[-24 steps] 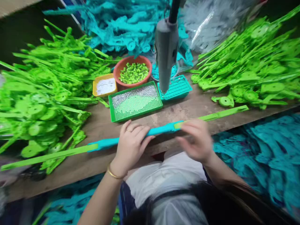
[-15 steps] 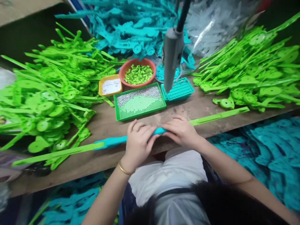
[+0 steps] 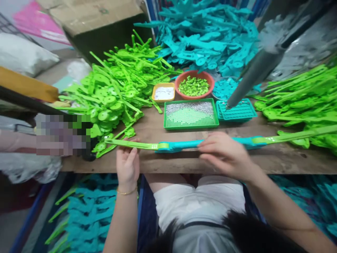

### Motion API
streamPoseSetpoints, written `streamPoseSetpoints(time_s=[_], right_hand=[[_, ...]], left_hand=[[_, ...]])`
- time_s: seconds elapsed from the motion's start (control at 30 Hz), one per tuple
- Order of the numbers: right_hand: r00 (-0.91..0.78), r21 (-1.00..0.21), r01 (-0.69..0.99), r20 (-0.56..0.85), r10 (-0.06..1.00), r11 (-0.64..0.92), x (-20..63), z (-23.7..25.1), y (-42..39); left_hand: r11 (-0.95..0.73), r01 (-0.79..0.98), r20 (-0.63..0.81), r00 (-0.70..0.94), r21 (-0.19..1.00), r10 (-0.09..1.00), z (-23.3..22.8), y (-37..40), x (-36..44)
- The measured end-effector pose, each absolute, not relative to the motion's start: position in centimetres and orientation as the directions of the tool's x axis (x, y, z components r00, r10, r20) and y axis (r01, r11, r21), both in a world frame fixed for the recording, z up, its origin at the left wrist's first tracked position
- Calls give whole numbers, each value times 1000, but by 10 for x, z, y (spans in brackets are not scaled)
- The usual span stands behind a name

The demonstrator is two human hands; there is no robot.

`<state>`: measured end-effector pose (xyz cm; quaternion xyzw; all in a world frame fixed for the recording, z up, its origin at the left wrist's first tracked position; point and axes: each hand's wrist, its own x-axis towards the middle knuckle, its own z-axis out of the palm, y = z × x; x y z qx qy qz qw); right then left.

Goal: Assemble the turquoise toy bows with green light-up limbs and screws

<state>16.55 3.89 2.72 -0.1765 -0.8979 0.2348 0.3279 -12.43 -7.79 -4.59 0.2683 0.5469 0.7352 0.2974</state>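
Note:
A long plastic piece with a teal middle [image 3: 181,145] and lime-green arms on both ends lies crosswise near the table's front edge. My left hand [image 3: 128,163] is closed on its left green arm [image 3: 146,144], thumb in front and fingers partly behind. My right hand [image 3: 228,154] is over the teal middle, slightly blurred. Its fingertips reach the teal bar while the thumb is spread below, apart from it; the palm hides part of the bar. A hanging electric screwdriver [image 3: 255,75] slants down with its tip over a teal basket [image 3: 251,114].
A green tray [image 3: 191,128] of small metal pieces, a yellow tub [image 3: 153,96] and an orange bowl [image 3: 179,93] stand mid-table. Green parts [image 3: 113,102] pile left and right, teal parts [image 3: 202,38] behind. Another person's sleeve [image 3: 15,142] shows at left.
My left hand has gone from the teal middle to the left green arm. My right hand's thumb has spread away from the bar. The view has swung left.

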Motion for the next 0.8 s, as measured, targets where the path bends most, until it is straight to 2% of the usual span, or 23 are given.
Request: streamPoseSetpoints(time_s=[0.07, 0.13, 0.27, 0.43, 0.57, 0.7, 0.8], right_hand=[[-767, -512, 164, 472, 436, 843, 114, 21, 20], [-830, -439, 238, 372, 416, 867, 72, 9, 6], [-878, -279, 402, 152, 454, 872, 37, -14, -7], [-906, -237, 373, 115, 407, 897, 45, -24, -9], [-906, -293, 340, 153, 395, 894, 42, -19, -11], [-860, -481, 233, 305, 410, 845, 24, -16, -19], [-860, -598, 142, 319, 397, 789, 12, -17, -23]], left_hand=[[-211, -182, 34, -675, 961, 737, -47, -82, -128], [-172, -202, 2, -642, 964, 767, -47, -92, -130], [-138, -191, 11, -548, 972, 836, -49, -111, -133], [-137, -57, 98, -448, 989, 889, -58, -116, -134], [-137, -54, 104, -403, 989, 909, -53, -121, -143], [-116, 64, 132, -398, 991, 908, -39, -127, -157], [-98, 189, 165, -384, 977, 908, -31, -127, -161]])
